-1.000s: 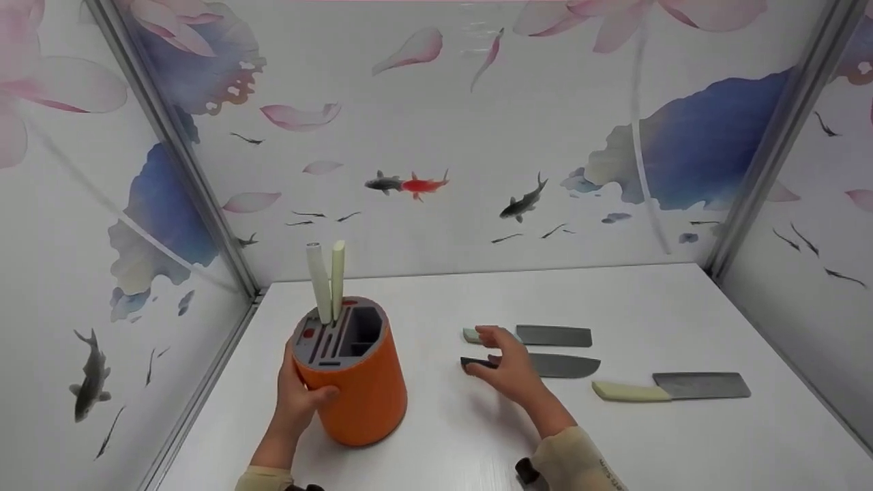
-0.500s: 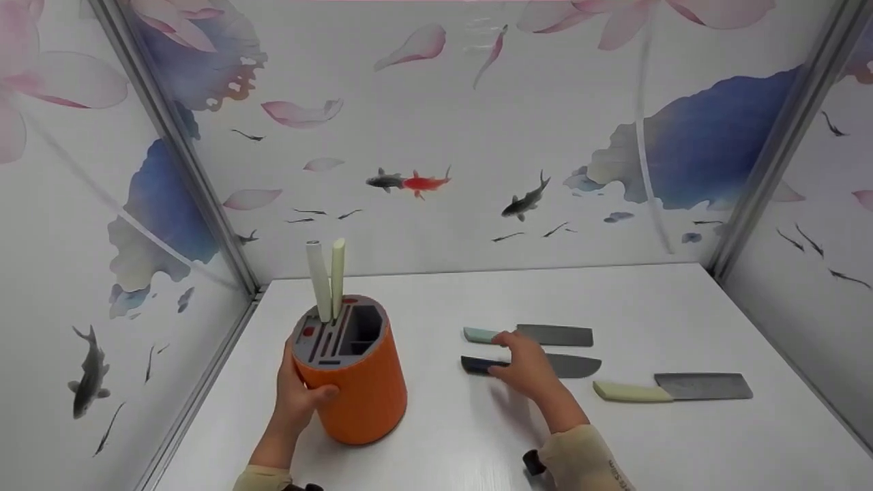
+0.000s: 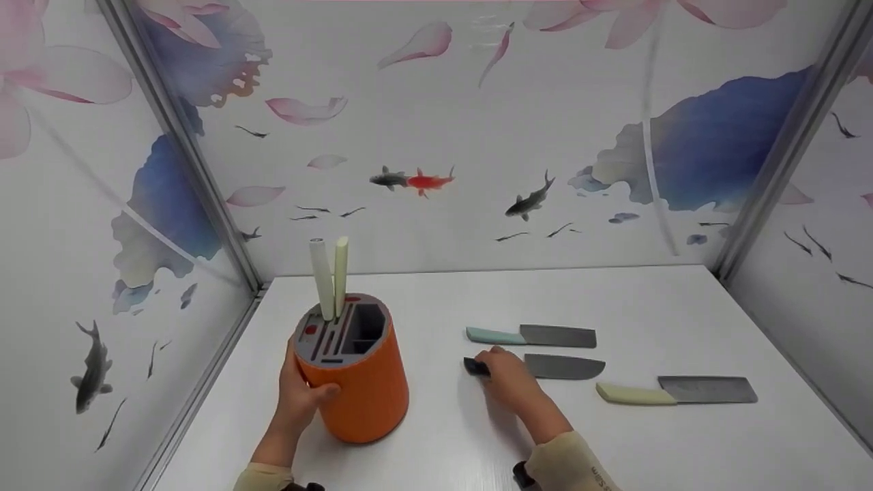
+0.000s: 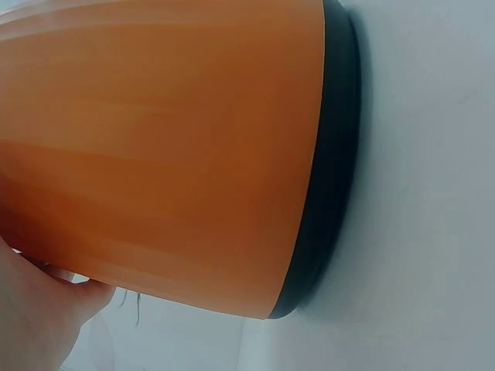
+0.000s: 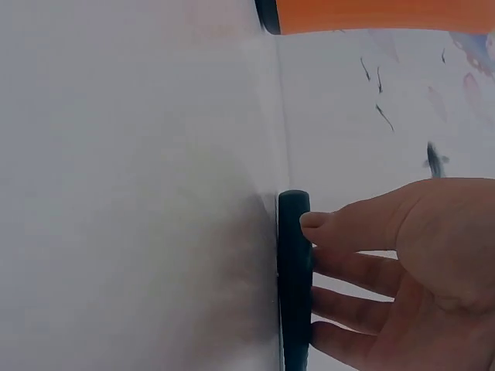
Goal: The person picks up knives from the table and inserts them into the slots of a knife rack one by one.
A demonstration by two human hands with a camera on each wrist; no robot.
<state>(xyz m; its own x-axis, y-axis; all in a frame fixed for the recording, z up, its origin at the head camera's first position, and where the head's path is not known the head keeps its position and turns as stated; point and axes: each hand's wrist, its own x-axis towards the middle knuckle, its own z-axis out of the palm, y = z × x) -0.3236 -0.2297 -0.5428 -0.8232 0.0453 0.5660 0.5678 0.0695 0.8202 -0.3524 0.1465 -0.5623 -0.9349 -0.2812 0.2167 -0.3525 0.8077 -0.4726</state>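
My left hand (image 3: pixel 297 394) holds an orange round knife block (image 3: pixel 365 402) by its left side, thumb on the front. The block stands upright with a grey slotted top. Two pale handles (image 3: pixel 341 276) rise from its slots. My right hand (image 3: pixel 513 383) is down at the black handle of a kitchen knife (image 3: pixel 565 366) that lies flat. In the right wrist view the thumb is on the near side of the dark handle (image 5: pixel 294 286), and the fingertips are partly hidden behind it.
A cleaver with a mint-green handle (image 3: pixel 496 335) lies just behind the black-handled knife. Another cleaver with a pale yellow handle (image 3: pixel 635 394) lies to the right. White panels printed with fish and petals enclose the white table (image 3: pixel 423 300) at the back and sides.
My right hand has come down onto the black handle, its thumb and fingers drawing together around it. My left hand stays on the knife block, and the block has not moved.
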